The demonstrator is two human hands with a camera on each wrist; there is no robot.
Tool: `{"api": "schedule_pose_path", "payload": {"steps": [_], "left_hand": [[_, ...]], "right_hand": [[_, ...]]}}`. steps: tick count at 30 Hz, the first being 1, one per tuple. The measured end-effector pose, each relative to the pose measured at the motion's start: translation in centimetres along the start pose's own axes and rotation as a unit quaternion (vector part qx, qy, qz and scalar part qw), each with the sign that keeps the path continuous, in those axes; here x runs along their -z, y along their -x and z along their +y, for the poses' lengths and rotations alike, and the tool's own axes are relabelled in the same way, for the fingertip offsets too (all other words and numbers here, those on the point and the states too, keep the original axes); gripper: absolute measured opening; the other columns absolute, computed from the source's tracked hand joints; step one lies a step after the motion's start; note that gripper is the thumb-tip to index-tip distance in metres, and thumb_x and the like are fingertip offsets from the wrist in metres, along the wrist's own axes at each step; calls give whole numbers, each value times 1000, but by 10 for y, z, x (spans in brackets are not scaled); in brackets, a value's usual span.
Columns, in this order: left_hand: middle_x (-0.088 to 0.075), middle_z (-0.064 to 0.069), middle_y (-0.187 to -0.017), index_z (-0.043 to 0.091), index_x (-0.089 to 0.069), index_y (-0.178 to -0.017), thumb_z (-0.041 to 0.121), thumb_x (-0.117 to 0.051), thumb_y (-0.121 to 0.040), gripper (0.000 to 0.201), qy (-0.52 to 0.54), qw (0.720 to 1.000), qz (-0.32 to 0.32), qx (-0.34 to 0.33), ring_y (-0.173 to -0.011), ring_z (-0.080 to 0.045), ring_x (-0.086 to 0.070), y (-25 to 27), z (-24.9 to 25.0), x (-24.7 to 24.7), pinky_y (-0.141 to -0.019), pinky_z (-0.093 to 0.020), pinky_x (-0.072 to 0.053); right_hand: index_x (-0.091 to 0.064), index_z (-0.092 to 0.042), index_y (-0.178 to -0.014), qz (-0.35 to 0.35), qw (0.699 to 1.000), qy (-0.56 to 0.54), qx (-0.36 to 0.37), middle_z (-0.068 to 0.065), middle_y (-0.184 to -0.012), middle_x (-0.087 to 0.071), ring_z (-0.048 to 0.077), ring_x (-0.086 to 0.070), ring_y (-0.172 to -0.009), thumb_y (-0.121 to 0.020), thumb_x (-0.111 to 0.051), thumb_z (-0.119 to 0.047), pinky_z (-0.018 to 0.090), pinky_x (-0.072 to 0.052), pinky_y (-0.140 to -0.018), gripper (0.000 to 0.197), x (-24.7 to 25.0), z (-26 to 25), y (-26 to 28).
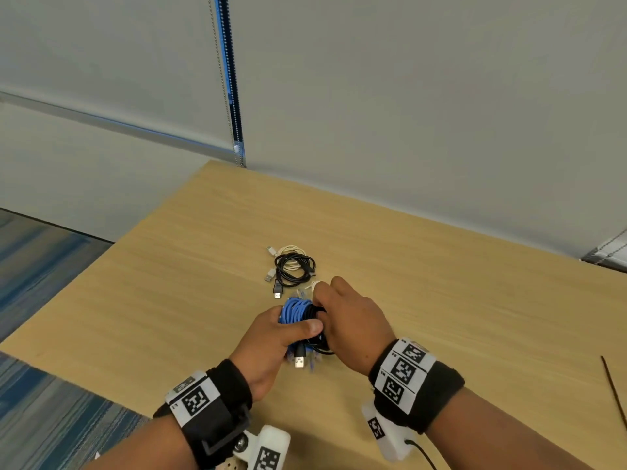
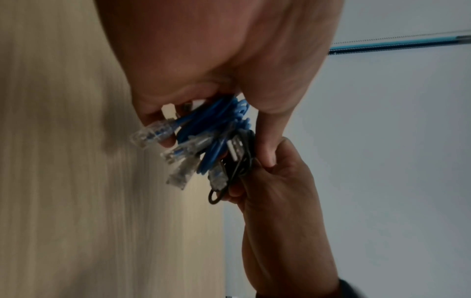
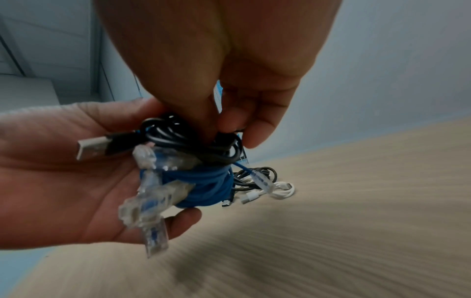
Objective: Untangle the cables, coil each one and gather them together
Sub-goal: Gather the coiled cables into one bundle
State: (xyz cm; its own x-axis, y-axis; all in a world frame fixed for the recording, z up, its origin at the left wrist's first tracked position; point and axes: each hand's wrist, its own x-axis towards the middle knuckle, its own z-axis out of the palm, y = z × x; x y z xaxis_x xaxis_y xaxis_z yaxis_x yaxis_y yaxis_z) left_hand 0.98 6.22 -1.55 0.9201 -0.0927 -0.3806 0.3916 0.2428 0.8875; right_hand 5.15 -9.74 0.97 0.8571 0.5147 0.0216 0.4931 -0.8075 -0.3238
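My left hand (image 1: pixel 281 329) grips a bundle of coiled blue network cables (image 1: pixel 294 310) with clear plugs (image 3: pixel 150 203), held just above the wooden table (image 1: pixel 441 300). A coiled black USB cable (image 3: pixel 178 139) lies against the blue coils, its silver plug (image 1: pixel 299 362) pointing toward me. My right hand (image 1: pixel 342 317) pinches the black coil from the right, its thumb and fingers curled round it (image 3: pixel 224 125). Farther back on the table lie a coiled black cable (image 1: pixel 294 269) and a coiled white cable (image 1: pixel 288 252), stacked together.
The table's far edge meets a grey wall (image 1: pixel 407 113) with a blind cord (image 1: pixel 225 79). Its left edge drops to blue carpet (image 1: pixel 40 266). A thin dark stick (image 1: pixel 614 388) lies at the right edge of the table.
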Motion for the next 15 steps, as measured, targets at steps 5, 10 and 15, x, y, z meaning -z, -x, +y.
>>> {"api": "schedule_pose_path", "payload": {"steps": [5, 10, 15], "left_hand": [[-72, -29, -104, -4, -69, -113, 5, -71, -88, 27, 25, 999, 37, 8, -89, -34, -67, -2, 2, 25, -72, -37, -49], [-77, -19, -100, 4, -73, -108, 2, -72, -85, 23, 25, 994, 105, -9, -83, -24, -74, -1, -5, 52, -67, -31, -56], [-77, -19, -102, 7, -75, -106, 12, -80, -77, 29, 37, 988, 148, -30, -90, -30, -72, -4, -7, 69, -79, -43, -51]], "right_hand": [[-50, -19, -108, 8, 999, -8, 45, 1, -106, -49, 29, -55, -70, -98, -50, -27, 39, -47, -60, 13, -3, -13, -20], [-60, -25, -105, -116, 958, -261, -2, -7, -89, -62, 8, -58, -68, -88, -63, -20, 29, -50, -64, 18, -9, -9, -63], [-61, -18, -122, -95, 946, -250, -185, 9, -92, -74, 20, -70, -70, -96, -52, -24, 29, -55, -62, 29, -37, 10, -112]]}}
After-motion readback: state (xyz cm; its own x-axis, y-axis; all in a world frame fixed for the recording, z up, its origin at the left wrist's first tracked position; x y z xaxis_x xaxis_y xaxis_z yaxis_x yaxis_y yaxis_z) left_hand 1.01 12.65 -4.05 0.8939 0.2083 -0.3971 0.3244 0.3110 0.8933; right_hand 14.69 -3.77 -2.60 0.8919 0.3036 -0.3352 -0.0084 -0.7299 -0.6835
